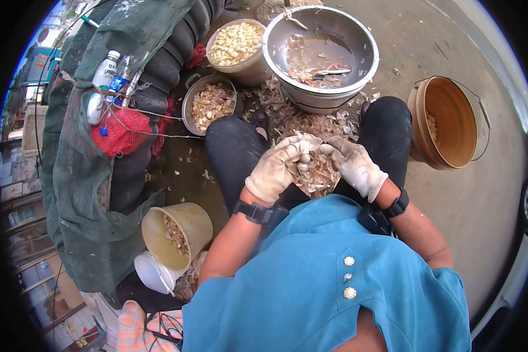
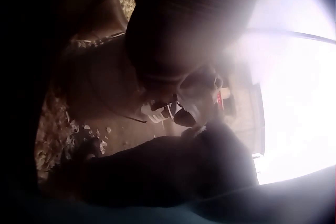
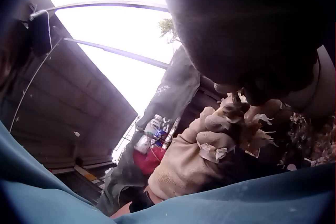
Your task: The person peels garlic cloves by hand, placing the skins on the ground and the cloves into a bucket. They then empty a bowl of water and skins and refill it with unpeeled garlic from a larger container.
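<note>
Both hands wear pale, soiled work gloves and meet above the lap in the head view. The left hand (image 1: 278,167) has its fingers curled round a piece of garlic (image 3: 239,111) with torn papery skin, which shows best in the right wrist view. Opposite it, the right hand (image 1: 356,167) pinches at the same garlic with thumb and fingertips. Loose garlic skins (image 1: 320,178) lie just below the hands, between the thighs. A bit of skin clings to the left glove (image 3: 181,169). The left wrist view is dark and glare-washed, hiding its hand's grip.
Ahead stands a metal basin (image 1: 270,50) with skins and a slim tool inside. Left of it are a tub of peeled cloves (image 1: 236,44) and a pot (image 1: 186,111) of garlic. A brown bucket (image 1: 457,117) stands right; a tipped cream bucket (image 1: 196,226) lies left. Skins (image 1: 287,111) litter the ground.
</note>
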Demonstrator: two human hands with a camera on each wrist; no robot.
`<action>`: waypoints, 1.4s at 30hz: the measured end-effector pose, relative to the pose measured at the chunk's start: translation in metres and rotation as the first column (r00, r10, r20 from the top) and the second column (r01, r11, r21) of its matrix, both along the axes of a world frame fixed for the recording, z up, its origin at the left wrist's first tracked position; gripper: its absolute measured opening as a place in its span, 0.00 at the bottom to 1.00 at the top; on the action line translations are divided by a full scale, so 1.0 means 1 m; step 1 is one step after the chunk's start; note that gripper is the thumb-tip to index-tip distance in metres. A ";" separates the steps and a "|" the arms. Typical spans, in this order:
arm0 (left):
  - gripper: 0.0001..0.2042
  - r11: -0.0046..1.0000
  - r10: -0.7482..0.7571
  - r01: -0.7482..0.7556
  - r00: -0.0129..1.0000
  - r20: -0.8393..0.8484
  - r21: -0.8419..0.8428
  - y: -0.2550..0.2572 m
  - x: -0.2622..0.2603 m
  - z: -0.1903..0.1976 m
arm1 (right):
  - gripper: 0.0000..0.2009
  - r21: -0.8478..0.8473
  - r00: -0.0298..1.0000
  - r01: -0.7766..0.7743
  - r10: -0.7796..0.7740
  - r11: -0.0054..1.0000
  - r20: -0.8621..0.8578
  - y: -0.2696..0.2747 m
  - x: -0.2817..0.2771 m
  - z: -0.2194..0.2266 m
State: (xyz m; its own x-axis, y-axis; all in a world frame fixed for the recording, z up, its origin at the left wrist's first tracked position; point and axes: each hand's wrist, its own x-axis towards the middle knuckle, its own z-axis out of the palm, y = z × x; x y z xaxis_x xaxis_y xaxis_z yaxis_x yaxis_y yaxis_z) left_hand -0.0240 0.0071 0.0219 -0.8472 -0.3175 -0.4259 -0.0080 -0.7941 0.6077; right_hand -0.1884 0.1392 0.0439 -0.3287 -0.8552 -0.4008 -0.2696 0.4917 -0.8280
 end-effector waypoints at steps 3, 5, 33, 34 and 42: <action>0.18 0.995 0.019 -0.014 0.999 -0.046 0.104 -0.006 0.006 -0.016 | 0.15 0.018 0.994 0.056 -0.058 0.998 0.091 -0.001 -0.001 -0.007; 0.18 0.988 0.008 0.001 0.998 -0.059 0.151 -0.006 0.006 -0.020 | 0.16 0.119 0.972 0.141 -0.160 0.983 0.173 -0.003 -0.003 -0.001; 0.11 0.994 -0.019 0.028 0.996 -0.083 0.106 0.003 -0.002 -0.008 | 0.28 -0.081 0.959 0.021 0.003 0.996 0.285 -0.004 -0.007 -0.004; 0.11 0.996 -0.065 0.069 0.996 -0.057 0.058 0.002 -0.003 -0.008 | 0.26 -0.077 0.851 0.113 -0.056 0.991 0.523 -0.001 -0.008 -0.006; 0.10 0.996 0.004 -0.007 1.000 0.024 0.089 0.001 -0.010 -0.014 | 0.12 0.029 0.698 0.215 -0.175 0.976 0.695 0.019 -0.035 0.038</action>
